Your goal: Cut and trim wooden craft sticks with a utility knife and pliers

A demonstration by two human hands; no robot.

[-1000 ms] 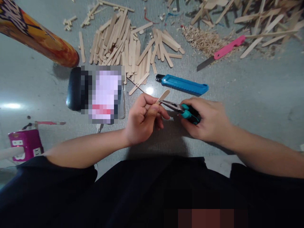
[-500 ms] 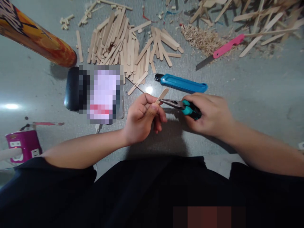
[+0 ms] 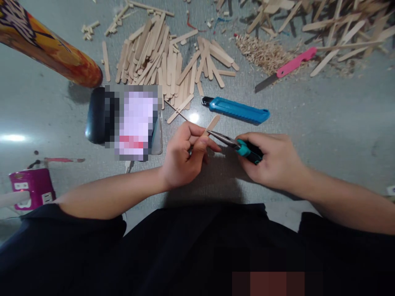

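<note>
Between the thumb and fingers of my left hand (image 3: 187,154) is a wooden craft stick (image 3: 212,123), its rounded end pointing up and to the right. My right hand (image 3: 271,158) is wrapped round the teal and black handles of needle-nose pliers (image 3: 228,140). The tips of the pliers meet the edge of the stick just beyond my left fingertips; whether they grip it I cannot tell. Beyond my hands lies a blue utility knife (image 3: 237,110). A pile of craft sticks (image 3: 151,49) spreads out past my left hand.
A pink-handled folding saw (image 3: 296,63) lies at the right by wood shavings (image 3: 262,51) and more stick pieces (image 3: 333,24). On the left are a phone (image 3: 137,123), a dark rounded case (image 3: 96,115), an orange tube (image 3: 52,49) and a purple power socket (image 3: 32,187).
The handle end of the pliers and my right hand have dropped slightly toward me, so the pliers slant more. The stick stays in my left hand, whose lower fingers have shifted.
</note>
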